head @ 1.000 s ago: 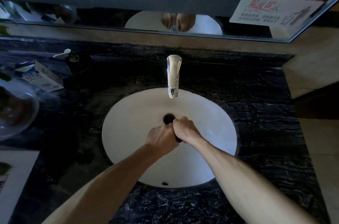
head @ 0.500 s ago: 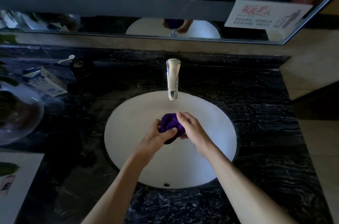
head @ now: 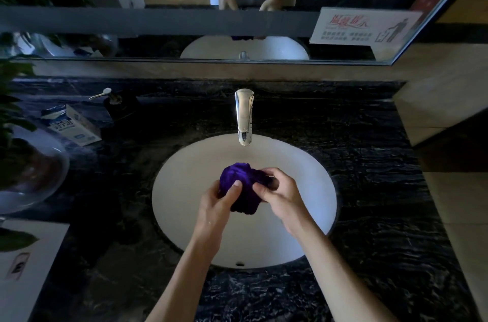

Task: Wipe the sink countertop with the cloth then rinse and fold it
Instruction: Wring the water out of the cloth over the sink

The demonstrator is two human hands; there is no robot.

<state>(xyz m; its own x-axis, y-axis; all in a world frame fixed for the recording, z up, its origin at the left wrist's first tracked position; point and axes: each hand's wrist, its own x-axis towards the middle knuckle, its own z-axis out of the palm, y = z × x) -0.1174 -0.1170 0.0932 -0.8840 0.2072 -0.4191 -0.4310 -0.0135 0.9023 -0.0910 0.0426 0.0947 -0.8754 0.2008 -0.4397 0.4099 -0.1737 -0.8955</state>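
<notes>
Purple cloth [head: 241, 185], soft and bunched into a crumpled wad, is held above the white oval sink basin [head: 184, 205], in front of and below the spout of the chrome tap [head: 244, 117]. No water stream can be made out from the spout. The left hand [head: 220, 203] has its fingers [head: 235, 189] curled round the cloth's left side, thumb pressed onto the top of the fabric. The right hand [head: 281, 196] grips the cloth's right side, fingers closed into the folds, thumb on the near face. Both hands are clamped on the same wad, close together, with the lower end of the cloth hanging between them.

The basin is set into a black, white-veined marble desk [head: 369, 216]. A small overflow hole sits in the basin's near wall. Behind the tap runs a wall mirror [head: 158, 41] reflecting the forearms and basin; a white printed sign [head: 364, 28] sits at its lower right corner. At the left rear of the desk stand a dark soap dispenser with a metal pump [head: 113, 105] and a white-and-blue carton [head: 71, 125], just beside each other. Further left is a glass bowl holding a green plant [head: 29, 171]. A white sheet [head: 29, 269] lies at the near left.
</notes>
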